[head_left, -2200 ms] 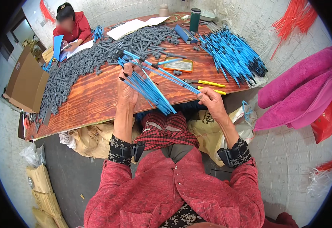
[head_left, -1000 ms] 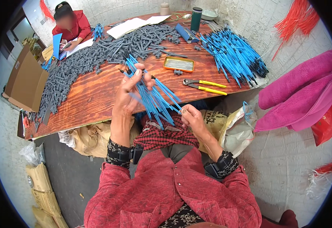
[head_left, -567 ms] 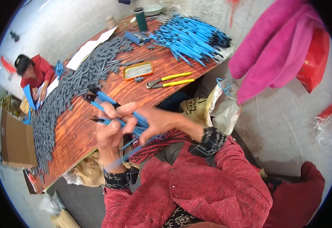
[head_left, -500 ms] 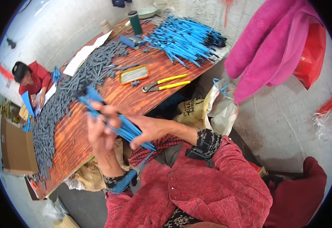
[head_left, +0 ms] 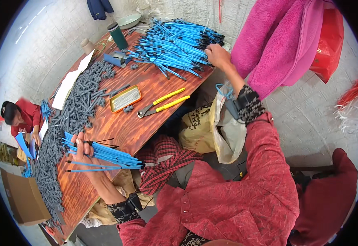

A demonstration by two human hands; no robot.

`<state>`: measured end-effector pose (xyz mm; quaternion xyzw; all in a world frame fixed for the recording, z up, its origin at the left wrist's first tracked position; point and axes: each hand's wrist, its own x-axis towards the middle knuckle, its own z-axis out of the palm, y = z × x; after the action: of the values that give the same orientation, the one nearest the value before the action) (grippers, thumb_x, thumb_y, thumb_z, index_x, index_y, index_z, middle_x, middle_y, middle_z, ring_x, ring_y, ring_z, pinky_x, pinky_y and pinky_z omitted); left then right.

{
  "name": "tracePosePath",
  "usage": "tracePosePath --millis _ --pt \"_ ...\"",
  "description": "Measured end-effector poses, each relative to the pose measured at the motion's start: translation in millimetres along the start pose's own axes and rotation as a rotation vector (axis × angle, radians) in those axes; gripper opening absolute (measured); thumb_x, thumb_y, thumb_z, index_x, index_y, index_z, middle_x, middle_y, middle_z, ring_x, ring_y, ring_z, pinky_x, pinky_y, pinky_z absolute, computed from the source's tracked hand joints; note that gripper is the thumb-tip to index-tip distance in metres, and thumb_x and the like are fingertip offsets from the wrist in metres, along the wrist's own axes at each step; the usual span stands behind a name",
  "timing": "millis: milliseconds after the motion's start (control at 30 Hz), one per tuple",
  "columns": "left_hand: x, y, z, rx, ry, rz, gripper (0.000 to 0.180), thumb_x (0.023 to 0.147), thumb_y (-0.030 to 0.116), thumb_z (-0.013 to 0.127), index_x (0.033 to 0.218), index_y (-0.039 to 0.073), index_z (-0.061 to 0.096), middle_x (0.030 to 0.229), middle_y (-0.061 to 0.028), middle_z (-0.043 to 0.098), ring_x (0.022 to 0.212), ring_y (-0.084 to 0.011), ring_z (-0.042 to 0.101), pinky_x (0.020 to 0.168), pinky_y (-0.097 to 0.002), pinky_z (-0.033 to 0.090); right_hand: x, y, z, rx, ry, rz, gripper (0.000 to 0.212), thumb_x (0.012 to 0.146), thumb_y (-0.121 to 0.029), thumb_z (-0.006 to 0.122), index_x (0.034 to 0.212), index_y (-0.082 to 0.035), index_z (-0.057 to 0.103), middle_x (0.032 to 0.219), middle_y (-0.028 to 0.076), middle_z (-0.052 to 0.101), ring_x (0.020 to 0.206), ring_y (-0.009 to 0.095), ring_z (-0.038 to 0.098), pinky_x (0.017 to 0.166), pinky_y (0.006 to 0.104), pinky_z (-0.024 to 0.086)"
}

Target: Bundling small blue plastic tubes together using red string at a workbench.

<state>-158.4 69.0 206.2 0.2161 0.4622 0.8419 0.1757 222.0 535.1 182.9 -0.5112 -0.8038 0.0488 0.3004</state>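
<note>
Two stocks of blue cables, listed largest first.

1. Heap of blue cables (head_left: 178, 46), on the far end of the wooden table (head_left: 146, 123): strands lie roughly parallel, long axis running out from the right hand across the table toward the person's left. Right hand (head_left: 216, 54) rests on the near edge of the heap, fingers curled into the strand ends; whether it grips any cannot be told. This hand is far the nearer; the left is well apart from the heap.

2. Bundle of blue cables (head_left: 105, 155), in the left hand (head_left: 82, 149): fingers closed round it near the dark-tipped ends, long axis running from that hand toward the person's body, ends fanned.

3. Yellow-handled pliers (head_left: 162, 103), between the hands, untouched.

4. Shallow orange tin (head_left: 125, 98), just beside the pliers on the left-hand side.
</note>
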Motion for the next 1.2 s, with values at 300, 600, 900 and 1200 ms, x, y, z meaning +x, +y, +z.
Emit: tracePosePath --millis 300,600,900,1200 --pt "-0.4 3.4 7.2 0.020 0.015 -0.006 0.027 0.103 0.010 0.058 0.128 -0.001 0.054 0.118 -0.0144 0.070 0.062 -0.0051 0.050 0.049 -0.0200 0.040 22.0 -4.5 6.5 0.025 -0.022 -0.037 0.034 0.094 -0.042 0.059 0.097 -0.009 0.069 0.096 0.017 0.073 0.096 0.038 0.068 0.081 0.0502 0.052" --pt "-5.6 3.3 -2.7 -0.065 -0.029 0.001 0.028 0.101 0.008 0.060 0.128 0.000 0.055 0.111 -0.0154 0.070 0.066 -0.0089 0.055 0.050 -0.0223 0.043 3.6 -27.6 6.4 0.723 0.009 -0.067 0.023 0.096 -0.027 0.064 0.096 -0.004 0.063 0.081 0.008 0.065 0.075 0.020 0.061 0.069 0.0345 0.049" --pt "-32.7 5.0 46.5 -0.080 -0.029 -0.027 0.033 0.094 0.008 0.065 0.125 0.001 0.056 0.122 -0.0198 0.067 0.088 -0.0174 0.066 0.060 -0.0237 0.049 -127.2 -140.9 -17.0 1.476 -0.725 -0.086 0.020 0.098 -0.025 0.065 0.103 -0.009 0.054 0.079 -0.008 0.044 0.065 0.002 0.037 0.057 0.0207 0.030" --pt "-28.7 10.4 39.7 -0.299 -0.204 -0.094 0.030 0.101 0.029 0.064 0.118 0.004 0.062 0.109 -0.0160 0.070 0.099 -0.0245 0.070 0.057 -0.0239 0.053 -185.0 -187.7 3.6 1.281 -0.768 -0.326 0.018 0.096 -0.015 0.064 0.101 -0.005 0.050 0.093 -0.001 0.049 0.082 0.007 0.046 0.074 0.0252 0.041"
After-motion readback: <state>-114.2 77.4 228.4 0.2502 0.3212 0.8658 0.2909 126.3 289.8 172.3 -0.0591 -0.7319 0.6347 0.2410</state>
